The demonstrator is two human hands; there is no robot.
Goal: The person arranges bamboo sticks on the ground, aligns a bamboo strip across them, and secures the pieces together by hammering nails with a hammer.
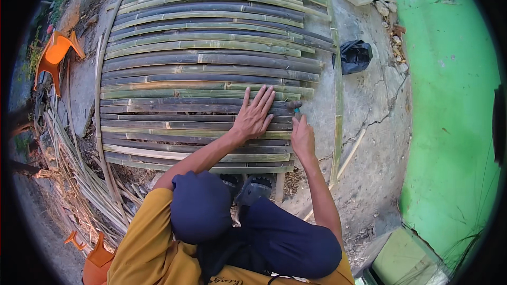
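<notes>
My left hand (253,117) lies flat on a row of split bamboo slats (206,58), its fingers stretched out and slightly apart. Close to its right, my right hand (302,136) is closed around the handle of a hammer (294,104). The hammer's dark head rests over or just above the right ends of the slats; whether it touches them I cannot tell. Green and dark slats lie side by side, running left to right. Their right ends are uneven. Any nail under the hammer is too small to make out.
A bamboo pole (338,111) runs along the right side, and another pole (98,100) along the left. Beyond the right pole sits a black plastic bag (355,56). Orange plastic chairs (55,54) and loose bamboo strips (84,163) are on the left. A green wall (449,105) borders the right.
</notes>
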